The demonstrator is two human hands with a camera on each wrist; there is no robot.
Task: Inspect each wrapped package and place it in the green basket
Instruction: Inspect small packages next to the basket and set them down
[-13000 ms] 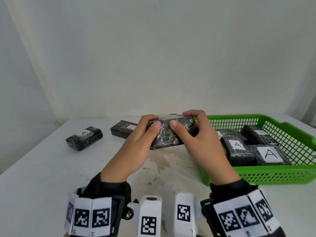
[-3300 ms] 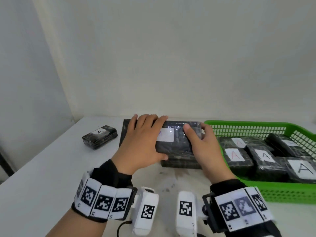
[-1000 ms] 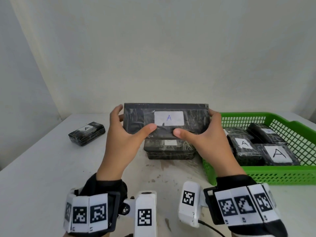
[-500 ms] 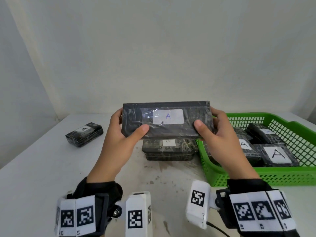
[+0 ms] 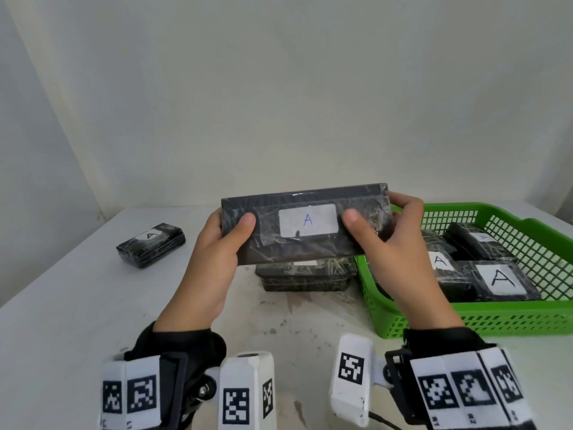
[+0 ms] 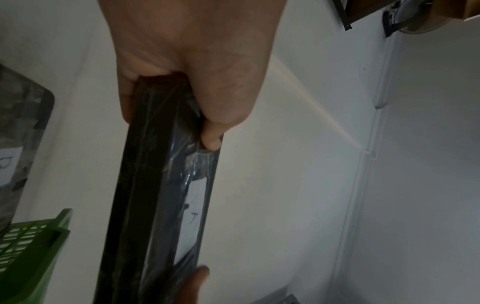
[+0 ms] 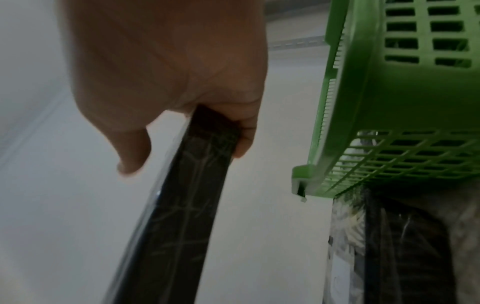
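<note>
A long flat black wrapped package [image 5: 310, 246] with a white "A" label is held up above the table, label toward me. My left hand [image 5: 217, 243] grips its left end, thumb on the front face. My right hand [image 5: 390, 240] grips its right end the same way. The wrist views show the package edge-on [image 6: 155, 185] [image 7: 187, 205] between thumb and fingers. The green basket [image 5: 483, 318] stands at the right with several labelled black packages inside. Another long package [image 5: 305, 276] lies on the table under the held one. A small package [image 5: 151, 244] lies far left.
The white table [image 5: 77, 321] is stained near the middle and meets a white wall behind. The basket's corner [image 7: 363, 123] is close to my right hand. Tracking bands with black-and-white markers sit on both wrists [image 5: 133, 395].
The package has tilted a little, its right end rising, and shifted slightly right toward the basket. My right thumb has slid inward to beside the label. Both hands keep their grip.
</note>
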